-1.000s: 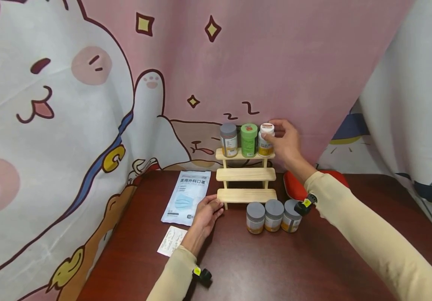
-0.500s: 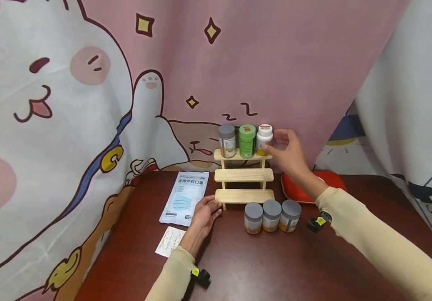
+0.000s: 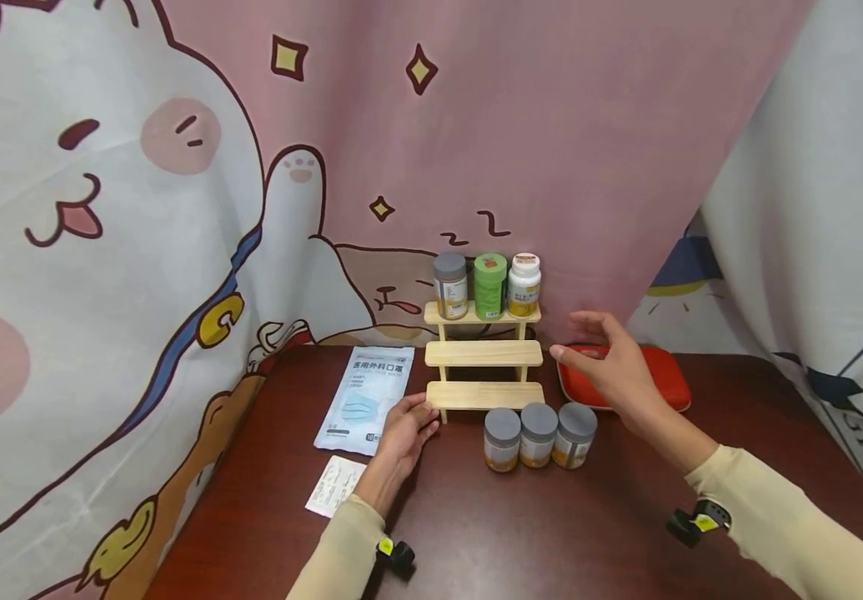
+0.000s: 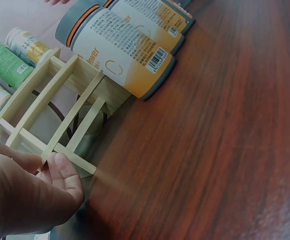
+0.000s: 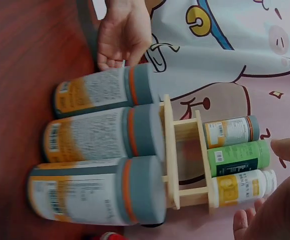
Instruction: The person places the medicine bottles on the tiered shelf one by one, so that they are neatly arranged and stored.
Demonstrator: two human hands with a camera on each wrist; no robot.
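A three-tier wooden shelf (image 3: 484, 353) stands on the table. My left hand (image 3: 404, 429) pinches the left end of its lowest tier, thumb and fingers on the wood in the left wrist view. On the top tier stand a grey-capped jar (image 3: 451, 287), a green bottle (image 3: 490, 287) and a white bottle (image 3: 524, 286) with a yellow label. My right hand (image 3: 615, 365) hangs in the air right of the shelf, holding nothing, thumb and fingers apart. In front of the lowest tier are three grey-capped jars (image 3: 539, 435) in a row, upright on the table.
A red case (image 3: 664, 379) lies behind and below my right hand. Left of the shelf lies a blue-white mask packet (image 3: 368, 398), with a small white printed packet (image 3: 334, 486) nearer me. A cartoon curtain (image 3: 589, 125) hangs right behind the table.
My right hand has let go of the white bottle and moved down and to the right. The bottle stays upright on the top tier. My left hand keeps its hold on the shelf.
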